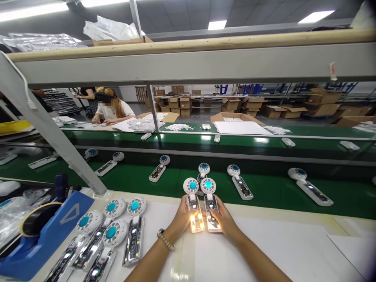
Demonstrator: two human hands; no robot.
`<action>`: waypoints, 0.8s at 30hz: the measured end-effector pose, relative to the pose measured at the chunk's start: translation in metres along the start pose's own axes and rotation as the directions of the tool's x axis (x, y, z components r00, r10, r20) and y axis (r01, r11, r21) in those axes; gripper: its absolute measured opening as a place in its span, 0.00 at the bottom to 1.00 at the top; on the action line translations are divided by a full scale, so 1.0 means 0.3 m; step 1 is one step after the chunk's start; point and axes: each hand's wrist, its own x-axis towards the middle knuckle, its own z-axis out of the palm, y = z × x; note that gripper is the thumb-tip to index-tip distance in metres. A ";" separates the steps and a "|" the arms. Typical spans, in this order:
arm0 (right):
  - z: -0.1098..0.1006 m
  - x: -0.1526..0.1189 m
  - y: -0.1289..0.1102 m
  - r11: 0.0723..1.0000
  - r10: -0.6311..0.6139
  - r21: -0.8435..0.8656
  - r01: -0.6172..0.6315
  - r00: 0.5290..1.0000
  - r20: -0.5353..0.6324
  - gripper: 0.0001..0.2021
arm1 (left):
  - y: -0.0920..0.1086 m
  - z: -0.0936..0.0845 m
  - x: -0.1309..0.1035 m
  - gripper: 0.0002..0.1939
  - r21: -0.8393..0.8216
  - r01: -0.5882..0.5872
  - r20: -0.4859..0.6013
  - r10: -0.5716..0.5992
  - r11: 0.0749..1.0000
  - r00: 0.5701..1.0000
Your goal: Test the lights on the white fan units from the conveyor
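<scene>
My left hand (182,217) is closed round a lit LED device (194,223) with a round white vented head, blue centre and clear body showing a circuit board. Its lower lamps glow warm yellow. Beside it, my right hand (225,219) grips a matching LED device (208,186), whose blue centre shines and whose lower end is lit. The two are upright side by side, above the white worktop (249,250). Just behind them another such device (203,168) lies on the green conveyor belt (176,184). What my curled fingers do underneath is hidden.
Several like devices (134,235) lie at my left, near a blue tape dispenser (44,239). More sit along the belt, one (310,186) at right. A slanted metal post (58,137) stands at left; a shelf beam (188,64) crosses above. A person (114,107) sits across the belt.
</scene>
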 end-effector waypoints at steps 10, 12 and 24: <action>0.015 -0.007 -0.020 0.999 0.037 0.010 -0.037 0.999 0.031 0.33 | 0.001 -0.011 0.003 0.28 -0.008 0.023 0.027 -0.023 1.000 0.999; 0.011 -0.006 -0.019 0.998 0.052 0.025 -0.053 0.998 0.039 0.34 | 0.002 -0.009 0.003 0.29 -0.029 0.009 0.019 -0.009 1.000 1.000; 0.001 0.000 -0.005 0.999 0.041 0.002 -0.041 0.999 0.013 0.34 | -0.013 -0.035 0.011 0.32 -0.028 0.011 0.130 -0.007 1.000 0.992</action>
